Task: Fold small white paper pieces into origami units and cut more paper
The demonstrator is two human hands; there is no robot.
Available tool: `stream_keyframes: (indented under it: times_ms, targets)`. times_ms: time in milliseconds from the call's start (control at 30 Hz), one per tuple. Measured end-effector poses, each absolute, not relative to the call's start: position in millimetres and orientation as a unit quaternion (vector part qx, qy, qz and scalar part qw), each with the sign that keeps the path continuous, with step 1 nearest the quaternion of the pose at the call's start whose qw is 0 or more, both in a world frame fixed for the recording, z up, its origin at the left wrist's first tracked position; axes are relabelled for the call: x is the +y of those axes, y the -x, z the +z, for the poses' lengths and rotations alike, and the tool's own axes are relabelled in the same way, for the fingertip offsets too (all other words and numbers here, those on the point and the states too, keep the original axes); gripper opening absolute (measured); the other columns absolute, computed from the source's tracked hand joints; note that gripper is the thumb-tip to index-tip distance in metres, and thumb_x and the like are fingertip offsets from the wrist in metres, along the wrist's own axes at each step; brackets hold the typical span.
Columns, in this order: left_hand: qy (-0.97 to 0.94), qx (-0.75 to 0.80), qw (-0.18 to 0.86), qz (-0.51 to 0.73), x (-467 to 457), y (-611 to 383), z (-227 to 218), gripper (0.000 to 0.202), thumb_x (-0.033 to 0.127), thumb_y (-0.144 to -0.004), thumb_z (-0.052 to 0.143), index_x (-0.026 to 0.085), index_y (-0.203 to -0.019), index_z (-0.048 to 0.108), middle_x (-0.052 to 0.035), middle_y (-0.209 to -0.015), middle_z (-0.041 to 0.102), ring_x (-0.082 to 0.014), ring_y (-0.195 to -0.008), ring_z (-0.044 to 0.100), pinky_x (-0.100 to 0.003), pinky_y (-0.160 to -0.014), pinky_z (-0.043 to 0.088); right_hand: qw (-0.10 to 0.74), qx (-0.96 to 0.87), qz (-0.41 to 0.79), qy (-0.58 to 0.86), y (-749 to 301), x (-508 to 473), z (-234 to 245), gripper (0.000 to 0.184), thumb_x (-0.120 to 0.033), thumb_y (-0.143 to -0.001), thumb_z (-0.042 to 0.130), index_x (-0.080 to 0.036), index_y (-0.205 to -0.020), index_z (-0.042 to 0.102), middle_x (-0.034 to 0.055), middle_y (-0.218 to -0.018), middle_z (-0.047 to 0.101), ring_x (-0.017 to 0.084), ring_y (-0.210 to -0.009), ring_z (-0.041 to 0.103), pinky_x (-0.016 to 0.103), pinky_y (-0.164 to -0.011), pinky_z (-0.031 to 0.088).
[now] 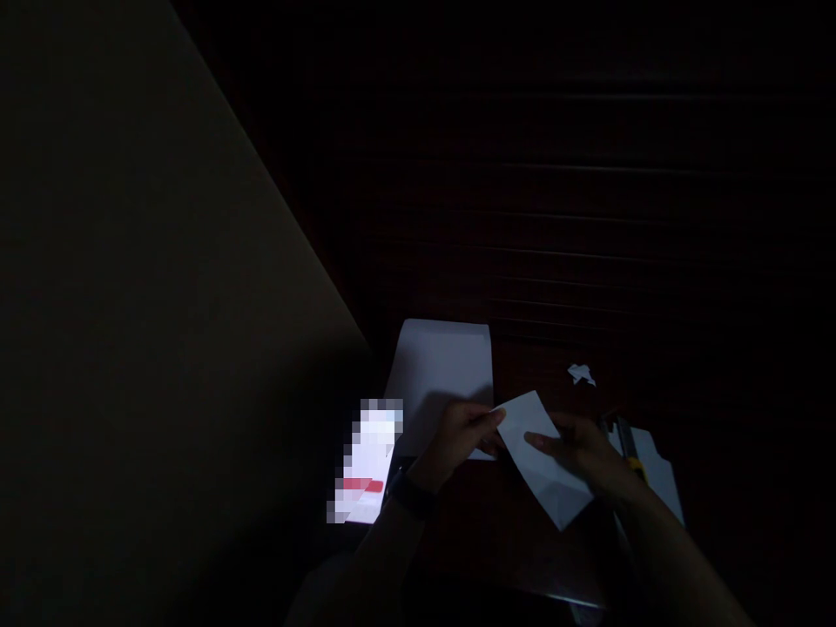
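Between my hands is a white sheet of paper (pixel 543 461), tilted and narrow, above the dark tabletop. My left hand (pixel 465 428) pinches its upper left corner between thumb and fingers. With the thumb on top and the fingers behind, my right hand (pixel 575 448) grips the paper's right side. A larger white sheet (pixel 444 366) lies flat behind my left hand, its far edge curled. The fingers under the held paper are partly hidden, and the light is dim.
A lit phone screen (pixel 366 466), partly blurred, glows left of my left forearm. Small paper scraps (pixel 580 374) lie further back. More white paper (pixel 657 470) is at the right, with a dark and yellow tool (pixel 632 457) on it. A pale wall (pixel 163 305) rises at left.
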State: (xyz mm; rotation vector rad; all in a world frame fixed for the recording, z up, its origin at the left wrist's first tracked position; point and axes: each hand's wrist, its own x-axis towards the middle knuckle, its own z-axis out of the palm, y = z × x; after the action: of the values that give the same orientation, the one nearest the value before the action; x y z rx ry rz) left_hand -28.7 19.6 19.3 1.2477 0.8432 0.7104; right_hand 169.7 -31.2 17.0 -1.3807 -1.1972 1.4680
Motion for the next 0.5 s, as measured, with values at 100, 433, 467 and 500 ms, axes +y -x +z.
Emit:
stream_keyframes:
  times_ms: [100, 433, 467, 500]
  targets:
    - [-0.571, 0.355, 0.682, 0.288, 21.1, 35.0, 23.7, 0.034, 0.040, -0.081, 0.056, 0.009, -0.082, 0.069, -0.0116, -0.073, 0.070, -0.0152, -0.062, 0.064, -0.023, -0.054, 0.048, 0.386, -0.465, 0.614, 0.507, -176.0, -33.7, 18.1, 0.038, -0.037, -0.073, 0.068, -0.016, -0.104, 0.065, 0.0086, -0.085, 0.070, 0.021, -0.068, 0.064, 0.030, -0.058, 0.047]
    - [-0.572, 0.326, 0.698, 0.283, 21.8, 41.8, 24.5, 0.032, 0.039, -0.079, 0.059, 0.009, -0.084, 0.070, -0.0125, -0.076, 0.069, -0.0169, -0.064, 0.064, -0.025, -0.053, 0.046, 0.370, -0.448, 0.665, 0.470, -179.9, -37.4, 31.6, 0.040, -0.037, -0.076, 0.065, -0.017, -0.111, 0.064, 0.0083, -0.088, 0.070, 0.022, -0.075, 0.065, 0.032, -0.065, 0.047]
    - [-0.568, 0.321, 0.703, 0.283, 21.4, 42.8, 26.0, 0.033, 0.040, -0.079, 0.058, 0.009, -0.085, 0.070, -0.0134, -0.077, 0.070, -0.0180, -0.065, 0.064, -0.026, -0.053, 0.047, 0.372, -0.445, 0.664, 0.472, -180.1, -37.7, 33.3, 0.040, -0.038, -0.076, 0.064, -0.017, -0.111, 0.064, 0.0083, -0.088, 0.070, 0.022, -0.075, 0.065, 0.032, -0.065, 0.047]
    - [-0.565, 0.316, 0.707, 0.285, 21.0, 44.0, 27.7, 0.034, 0.040, -0.079, 0.058, 0.009, -0.086, 0.070, -0.0141, -0.079, 0.070, -0.0188, -0.066, 0.065, -0.027, -0.054, 0.047, 0.374, -0.442, 0.662, 0.475, -180.3, -38.0, 34.9, 0.040, -0.038, -0.076, 0.064, -0.017, -0.110, 0.064, 0.0083, -0.088, 0.070, 0.022, -0.075, 0.065, 0.032, -0.066, 0.047]
